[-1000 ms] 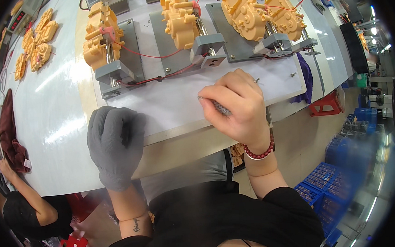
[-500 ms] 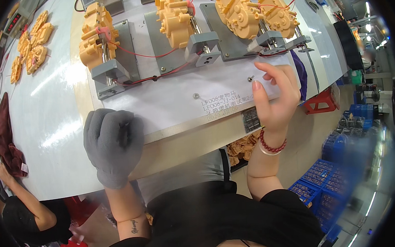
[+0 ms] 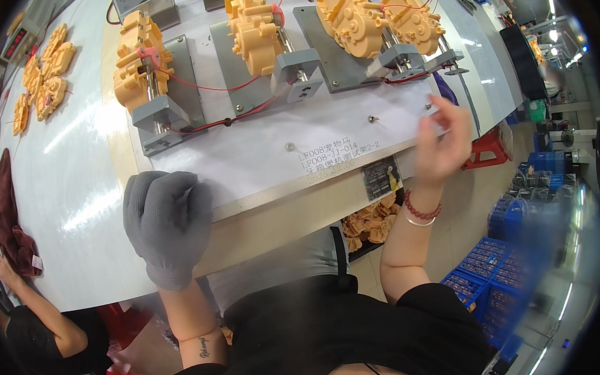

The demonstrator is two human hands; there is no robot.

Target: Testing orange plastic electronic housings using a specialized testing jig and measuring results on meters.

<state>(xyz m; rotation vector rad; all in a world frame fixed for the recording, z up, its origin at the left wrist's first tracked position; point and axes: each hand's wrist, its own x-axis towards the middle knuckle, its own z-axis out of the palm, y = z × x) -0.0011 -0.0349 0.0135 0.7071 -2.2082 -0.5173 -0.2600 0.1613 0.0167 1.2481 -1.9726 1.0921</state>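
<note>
Your hands: two in view; the bare right hand [image 3: 443, 144] is open with fingers bent and nothing visible in it, while the left hand [image 3: 168, 226] in a grey knitted glove is curled into a loose fist at the board's near edge; I cannot tell whether it encloses anything.
Toggle switches: two small silver metal toggle switches [image 3: 373, 119], side by side on the near part of the white-topped flat board [image 3: 244, 165].
Round fitting: one small, pale, round fitting [image 3: 290, 147], left of both switches.
Gear housings: four yellow-orange moulded plastic gear housings [image 3: 351, 19] on the board's far side: one left, one middle, two right.
Clamps: four grey block-shaped clamps [image 3: 297, 69], each on the near side of a housing.
Base plates: three flat grey plates [image 3: 341, 73] visible under the housings.
Wrist bands: two on your right wrist, a dark red beaded bracelet [image 3: 421, 207] and a pale smooth bangle [image 3: 419, 221].
Switch against hand: the right one of the pair is just beside your right fingertips, on their left; contact cannot be told. The other is farther left, apart from your hand; your left hand is well apart from both.
</note>
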